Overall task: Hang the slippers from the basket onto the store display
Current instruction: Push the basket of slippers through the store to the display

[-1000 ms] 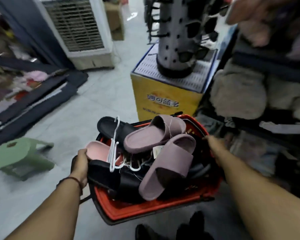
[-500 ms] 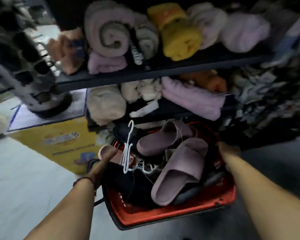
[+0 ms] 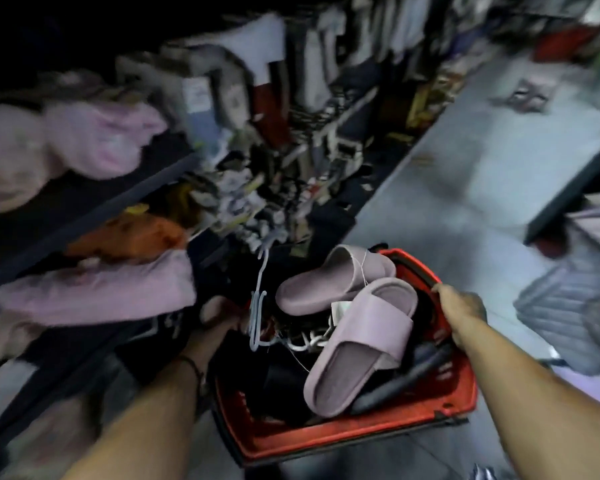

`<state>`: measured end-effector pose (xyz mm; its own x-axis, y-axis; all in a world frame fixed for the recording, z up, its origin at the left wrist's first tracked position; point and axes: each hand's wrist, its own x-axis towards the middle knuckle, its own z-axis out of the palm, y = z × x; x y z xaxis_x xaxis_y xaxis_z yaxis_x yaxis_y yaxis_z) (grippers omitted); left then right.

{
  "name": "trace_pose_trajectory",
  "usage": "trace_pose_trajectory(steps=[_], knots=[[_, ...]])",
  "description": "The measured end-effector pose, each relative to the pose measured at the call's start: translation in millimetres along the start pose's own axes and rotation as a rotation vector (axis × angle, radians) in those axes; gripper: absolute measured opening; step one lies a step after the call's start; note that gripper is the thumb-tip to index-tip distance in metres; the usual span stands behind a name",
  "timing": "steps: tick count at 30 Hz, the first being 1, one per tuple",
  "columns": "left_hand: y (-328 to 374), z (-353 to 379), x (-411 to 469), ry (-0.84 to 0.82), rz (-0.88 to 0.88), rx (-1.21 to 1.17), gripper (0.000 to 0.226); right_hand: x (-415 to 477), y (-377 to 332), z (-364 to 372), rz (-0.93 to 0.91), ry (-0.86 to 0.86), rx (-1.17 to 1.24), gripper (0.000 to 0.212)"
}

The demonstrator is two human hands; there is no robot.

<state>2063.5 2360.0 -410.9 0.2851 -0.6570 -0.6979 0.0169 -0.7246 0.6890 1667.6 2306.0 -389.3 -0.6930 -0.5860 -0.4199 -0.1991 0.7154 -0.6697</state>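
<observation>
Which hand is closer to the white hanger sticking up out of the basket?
Left. The left hand holds the basket's edge right beside the hanger; the right hand grips the opposite rim.

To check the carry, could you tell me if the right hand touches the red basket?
Touching: in the head view the right hand grips the rim of the red basket.

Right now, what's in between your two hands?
The head view shows the red basket between the left hand and right hand, each at one side. It is piled with two mauve slippers on top, white hangers and dark slippers.
</observation>
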Motion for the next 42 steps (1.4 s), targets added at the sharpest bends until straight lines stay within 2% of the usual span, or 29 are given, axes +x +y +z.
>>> trace_pose_trajectory(steps=[3,4,5,6,9,12,15,18,23,26,29,32,36,38,42], knots=[[21.5,41.7,106.3,-0.122,0.014,0.088,0.079,49.6,4.8,-25.7,0.069,0.077,0.109,0.057],[41.9,64.9,125.3,-0.148,0.023,0.122,0.091,65.1,6.6,-35.7,0.11,0.113,0.078,0.057],[72.2,89.8,115.8,-0.206,0.036,0.166,0.103,79.4,7.5,-45.1,0.125,0.158,0.088,0.057],[100.3,114.7,107.6,-0.219,0.101,0.181,0.104,86.7,5.4,-55.4,0.14,0.189,0.101,0.057],[166.4,179.9,106.2,-0.286,0.231,0.26,0.074,119.0,4.5,-73.2,0.187,0.306,0.167,0.054],[215.0,247.5,126.5,-0.309,0.303,0.3,0.09,156.6,3.0,-88.9,0.271,0.376,0.248,0.064],[254.7,313.5,156.2,-0.312,0.31,0.399,0.084,212.9,-2.6,-101.6,0.35,0.433,0.313,0.071],[290.8,381.3,192.5,-0.353,0.313,0.439,0.098,279.9,-19.8,-113.6,0.371,0.418,0.335,0.07],[355.9,482.9,207.1,-0.319,0.263,0.408,0.07,376.4,-83.1,-140.6,0.349,0.413,0.369,0.06],[403.9,535.1,224.5,-0.317,0.256,0.352,0.081,432.0,-132.4,-160.7,0.328,0.393,0.352,0.046],[458.3,580.4,247.5,-0.304,0.233,0.304,0.092,491.0,-185.6,-176.0,0.315,0.384,0.364,0.049],[510.8,626.4,295.3,-0.283,0.201,0.257,0.096,557.4,-234.3,-178.7,0.274,0.361,0.36,0.04],[590.9,702.1,355.2,-0.324,0.277,0.285,0.077,656.3,-291.5,-172.4,0.29,0.371,0.427,0.054],[635.5,743.5,385.0,-0.325,0.286,0.285,0.058,701.7,-323.2,-170.3,0.299,0.377,0.418,0.05],[728.2,823.1,434.2,-0.344,0.289,0.311,0.059,776.7,-394.2,-179.3,0.306,0.428,0.436,0.043]])
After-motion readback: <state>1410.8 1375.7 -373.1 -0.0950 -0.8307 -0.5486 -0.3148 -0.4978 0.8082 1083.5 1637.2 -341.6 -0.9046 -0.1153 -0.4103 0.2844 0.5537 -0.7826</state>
